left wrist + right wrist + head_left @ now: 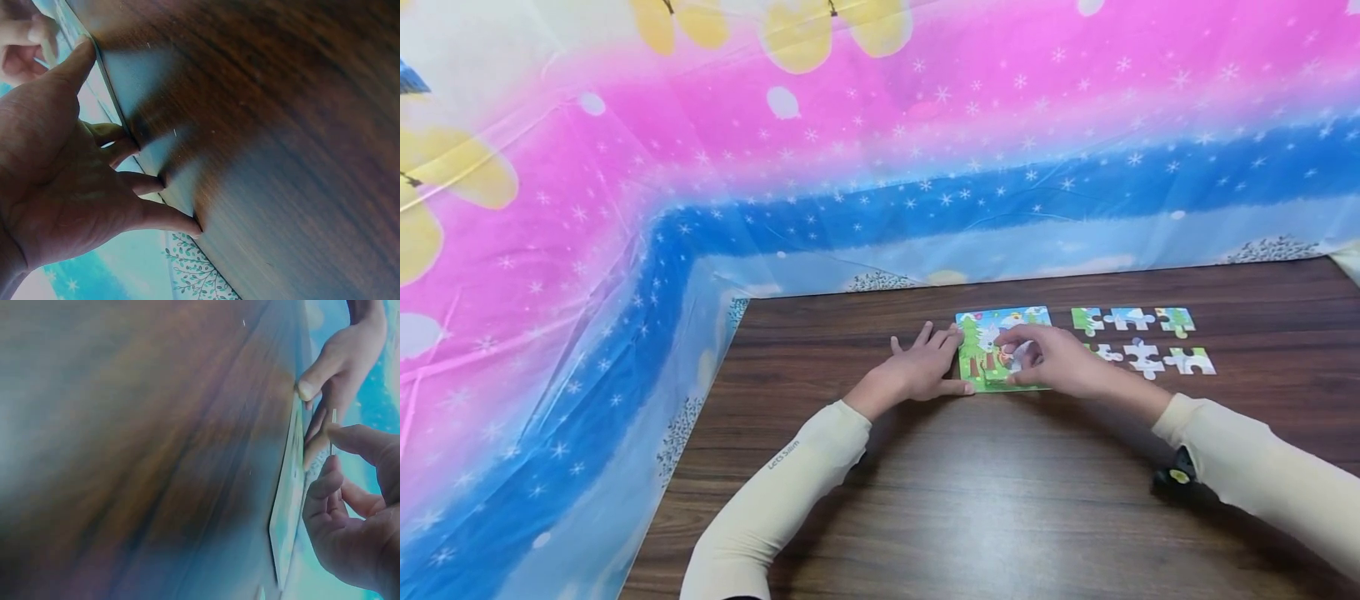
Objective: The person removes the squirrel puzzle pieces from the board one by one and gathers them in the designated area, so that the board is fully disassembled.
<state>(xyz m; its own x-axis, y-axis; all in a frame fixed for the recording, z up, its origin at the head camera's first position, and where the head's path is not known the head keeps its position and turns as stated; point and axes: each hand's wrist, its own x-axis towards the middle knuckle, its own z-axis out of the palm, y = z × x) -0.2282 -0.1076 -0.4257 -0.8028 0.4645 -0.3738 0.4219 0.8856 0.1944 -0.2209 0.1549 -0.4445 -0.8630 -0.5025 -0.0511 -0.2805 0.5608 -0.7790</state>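
A colourful puzzle board (968,367) with green trees and a blue sky lies flat on the wooden table. My left hand (925,367) rests at its left edge, fingers spread and straight, the thumb touching the lower left corner. Above the board, my right hand (1060,360) pinches a thin puzzle piece (334,431) between thumb and fingertips; it is seen edge-on in the right wrist view. That hand covers the board's right part. In the left wrist view, the left hand's fingertips (195,230) press on the tabletop along the board's side.
Several loose puzzle pieces (1144,357) lie in two rows right of the board, one partly behind the right hand. A pink and blue patterned cloth (880,200) hangs along the back and left edges of the brown table (925,500).
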